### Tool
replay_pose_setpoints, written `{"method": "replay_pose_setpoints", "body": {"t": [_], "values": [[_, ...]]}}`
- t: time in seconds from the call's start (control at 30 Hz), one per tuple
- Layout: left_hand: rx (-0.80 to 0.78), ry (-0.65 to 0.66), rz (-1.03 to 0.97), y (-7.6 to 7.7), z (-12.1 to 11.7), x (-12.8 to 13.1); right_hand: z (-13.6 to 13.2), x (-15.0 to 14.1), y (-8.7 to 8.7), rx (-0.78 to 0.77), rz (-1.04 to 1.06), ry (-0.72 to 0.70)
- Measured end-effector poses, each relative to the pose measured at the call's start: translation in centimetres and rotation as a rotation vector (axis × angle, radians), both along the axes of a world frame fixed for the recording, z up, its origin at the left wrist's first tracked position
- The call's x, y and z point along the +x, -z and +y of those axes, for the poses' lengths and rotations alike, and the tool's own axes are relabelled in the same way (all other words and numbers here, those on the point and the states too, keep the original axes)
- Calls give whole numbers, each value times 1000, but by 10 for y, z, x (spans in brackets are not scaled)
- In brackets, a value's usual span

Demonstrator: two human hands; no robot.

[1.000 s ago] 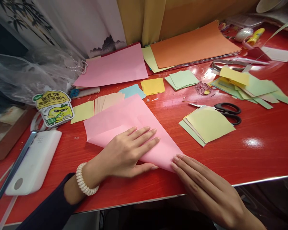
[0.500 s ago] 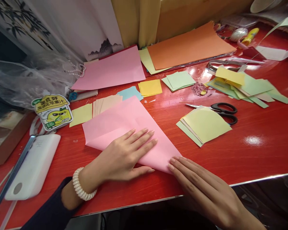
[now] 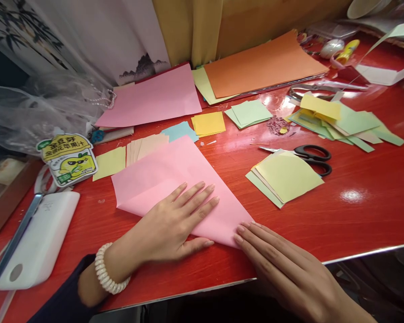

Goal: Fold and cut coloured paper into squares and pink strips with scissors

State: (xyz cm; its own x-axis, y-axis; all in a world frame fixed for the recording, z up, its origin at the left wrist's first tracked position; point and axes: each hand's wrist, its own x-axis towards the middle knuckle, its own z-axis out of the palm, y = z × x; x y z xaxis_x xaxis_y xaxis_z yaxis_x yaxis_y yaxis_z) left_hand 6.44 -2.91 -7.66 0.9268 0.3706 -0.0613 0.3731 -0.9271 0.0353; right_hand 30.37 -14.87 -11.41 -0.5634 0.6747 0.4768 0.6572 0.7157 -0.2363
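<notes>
A folded sheet of pink paper (image 3: 161,175) lies on the red table (image 3: 366,202), its fold bulging toward the left and its narrow corner at the right. My left hand (image 3: 175,220) rests flat across the middle of the sheet, fingers spread, thumb by its near edge. On the right corner press the outstretched fingertips of my right hand (image 3: 286,264), which hide the tip of that corner. Beyond my right hand lies a stack of light green and cream paper squares (image 3: 287,175), partly over black-handled scissors (image 3: 313,154).
A white power bank (image 3: 40,242) and a lemon-printed pouch (image 3: 70,159) lie at left. Behind are pink paper (image 3: 151,98), orange paper (image 3: 262,65), yellow squares (image 3: 209,123) and pale green squares (image 3: 251,112). Paper strips (image 3: 353,121) are piled at right. The table's front edge (image 3: 222,285) is near.
Both hands stay on the pink paper in nearly the same pose. The whole view has shifted slightly, with the things at left appearing a little further left.
</notes>
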Motion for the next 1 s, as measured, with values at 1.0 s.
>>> {"method": "replay_pose_setpoints", "body": {"t": [1.0], "values": [[158, -93, -76, 1, -81, 25, -18, -17, 4, 105, -250, 252]]}}
